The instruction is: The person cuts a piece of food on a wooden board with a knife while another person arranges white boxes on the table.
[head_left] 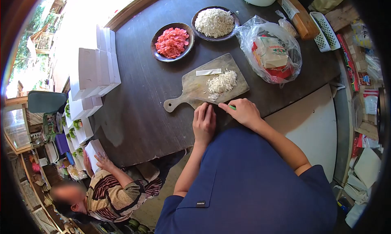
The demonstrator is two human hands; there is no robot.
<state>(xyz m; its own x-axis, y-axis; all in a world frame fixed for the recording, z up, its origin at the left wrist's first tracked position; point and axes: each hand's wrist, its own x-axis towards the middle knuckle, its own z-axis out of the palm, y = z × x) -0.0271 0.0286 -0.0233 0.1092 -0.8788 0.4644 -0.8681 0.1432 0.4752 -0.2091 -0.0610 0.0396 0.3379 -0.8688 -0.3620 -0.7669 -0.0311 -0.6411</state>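
Observation:
On the dark table lies a wooden cutting board [194,84] with a round-ended handle. A pile of pale thin shreds [222,83] sits on it, beside a white strip [208,72]. My left hand [204,120] is at the board's near edge, fingers curled and close together; what they hold, if anything, is hidden. Just to its right, my right hand [243,112] is closed around a green handle [232,107], seemingly a small knife's; its blade is hard to make out. Both hands are close together, below the pile.
Beyond the board stand a bowl of pink slices [172,43], a bowl of pale shreds [214,23] and a clear plastic bag [269,50]. White boxes [93,69] are stacked on the left. A co-worker [110,189] at lower left holds a white box.

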